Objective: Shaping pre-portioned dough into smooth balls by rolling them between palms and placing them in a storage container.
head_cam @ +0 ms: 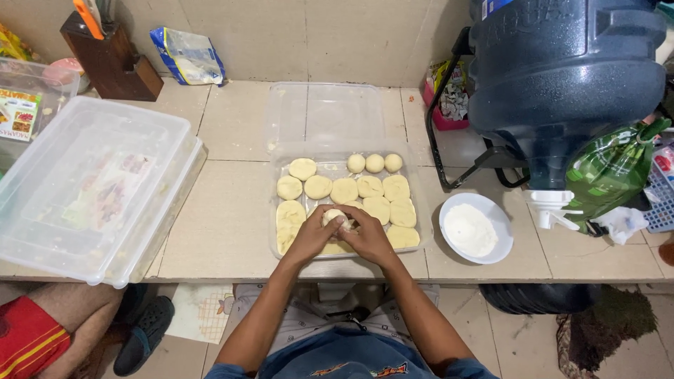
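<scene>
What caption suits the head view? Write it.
Both hands, left hand and right hand, pinch a dough ball over a tray.

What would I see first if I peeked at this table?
Probably both hands, left hand and right hand, squeezing one dough ball over a clear tray filled with flattened dough pieces. Right of the tray sits a white bowl of flour, under a big dark blue water jug.

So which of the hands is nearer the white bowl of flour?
Right. The right hand is over the dough tray, on the side toward the white bowl of flour; the left hand is farther off, beyond the dough piece both hold.
</scene>
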